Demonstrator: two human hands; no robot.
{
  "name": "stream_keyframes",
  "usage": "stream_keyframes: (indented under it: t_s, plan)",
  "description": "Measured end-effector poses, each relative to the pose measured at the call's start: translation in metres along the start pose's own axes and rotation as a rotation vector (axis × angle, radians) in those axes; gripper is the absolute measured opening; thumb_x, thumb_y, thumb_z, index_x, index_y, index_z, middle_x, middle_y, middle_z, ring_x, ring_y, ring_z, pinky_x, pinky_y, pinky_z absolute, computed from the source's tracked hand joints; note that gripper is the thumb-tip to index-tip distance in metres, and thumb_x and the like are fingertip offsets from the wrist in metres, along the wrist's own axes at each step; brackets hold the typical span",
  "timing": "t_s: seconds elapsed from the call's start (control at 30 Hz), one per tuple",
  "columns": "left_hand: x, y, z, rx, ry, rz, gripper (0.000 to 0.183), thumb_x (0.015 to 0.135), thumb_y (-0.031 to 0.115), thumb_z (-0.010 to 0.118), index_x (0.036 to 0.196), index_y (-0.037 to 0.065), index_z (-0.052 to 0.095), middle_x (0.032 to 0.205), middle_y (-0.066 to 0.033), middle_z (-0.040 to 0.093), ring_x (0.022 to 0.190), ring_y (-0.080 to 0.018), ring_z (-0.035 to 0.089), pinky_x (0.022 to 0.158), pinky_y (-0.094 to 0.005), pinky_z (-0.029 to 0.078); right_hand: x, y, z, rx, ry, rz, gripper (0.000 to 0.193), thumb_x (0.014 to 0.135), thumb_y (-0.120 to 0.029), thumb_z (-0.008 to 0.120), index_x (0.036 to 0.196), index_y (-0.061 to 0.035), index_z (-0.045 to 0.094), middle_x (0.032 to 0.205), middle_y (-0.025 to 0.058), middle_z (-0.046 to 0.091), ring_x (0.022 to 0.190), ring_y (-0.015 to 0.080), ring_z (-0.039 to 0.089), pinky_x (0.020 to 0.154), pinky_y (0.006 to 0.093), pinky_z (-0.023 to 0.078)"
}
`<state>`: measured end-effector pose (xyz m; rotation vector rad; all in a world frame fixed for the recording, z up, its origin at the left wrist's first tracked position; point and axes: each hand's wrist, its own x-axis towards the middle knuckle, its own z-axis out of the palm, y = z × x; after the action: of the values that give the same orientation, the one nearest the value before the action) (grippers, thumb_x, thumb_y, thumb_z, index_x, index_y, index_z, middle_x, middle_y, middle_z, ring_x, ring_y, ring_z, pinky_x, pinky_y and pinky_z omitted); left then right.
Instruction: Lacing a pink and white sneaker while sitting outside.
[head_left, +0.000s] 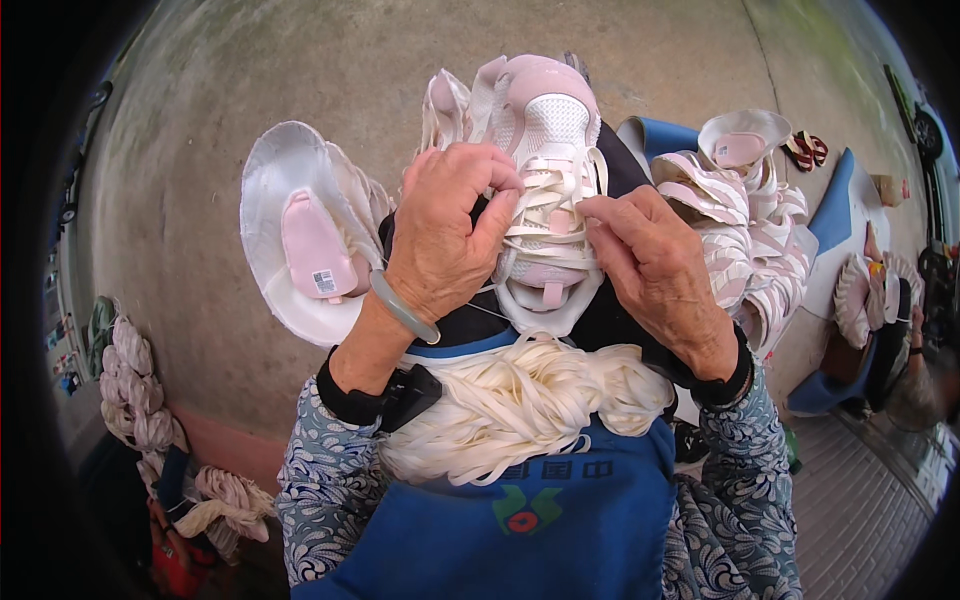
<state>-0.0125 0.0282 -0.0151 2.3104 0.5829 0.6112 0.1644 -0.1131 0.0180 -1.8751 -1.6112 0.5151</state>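
Note:
A pink and white sneaker upper (557,115) lies over my lap, its toe pointing away from me. Cream shoelace (545,190) criss-crosses its front in several rows. My left hand (450,225), with a grey bangle at the wrist, is at the left row of eyelets, thumb and forefinger pinched on the lace. Across from it, my right hand (655,270) pinches at the lace along the right edge, its fingers curled. The exact lace ends between the fingertips are hidden. A thick bundle of loose cream shoelaces (510,400) rests on my blue apron (480,540).
More pink and white uppers stand at my left (262,240), and a pile of laced uppers (750,235) rises at my right. Striped sandals (805,150) lie beyond it. At far right another person (915,385) sits near more uppers. Bundled uppers (135,385) hang at lower left.

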Motion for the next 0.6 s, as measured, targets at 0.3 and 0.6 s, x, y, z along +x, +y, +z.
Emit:
stream_keyframes:
  t_s: [0.3, 0.6]
  plan:
    - [0.010, 0.014, 0.006, -0.218, 0.178, -0.090, 0.007, 0.086, 0.004, 0.059, 0.093, 0.003, 0.061, 0.108, -0.0111, 0.063, 0.104, -0.0250, 0.057, 0.096, -0.0372, 0.041, 0.004, 0.000, -0.001, 0.033, 0.034, 0.058, 0.037, 0.085, -0.001, 0.061, 0.121, -0.0081, 0.056, 0.091, 0.0137, 0.057, 0.079, 0.0335, 0.063, 0.065, 0.0411, 0.051]
    - [0.004, 0.005, -0.002, -0.158, 0.043, -0.187, 0.004, 0.081, 0.004, 0.059, 0.084, 0.002, 0.057, 0.106, -0.0096, 0.063, 0.103, -0.0291, 0.056, 0.096, -0.0402, 0.040, 0.025, 0.018, 0.002, 0.027, 0.044, 0.009, 0.036, 0.084, 0.003, 0.058, 0.118, -0.0056, 0.058, 0.095, 0.0127, 0.058, 0.076, 0.0254, 0.059, 0.068, 0.0339, 0.048]
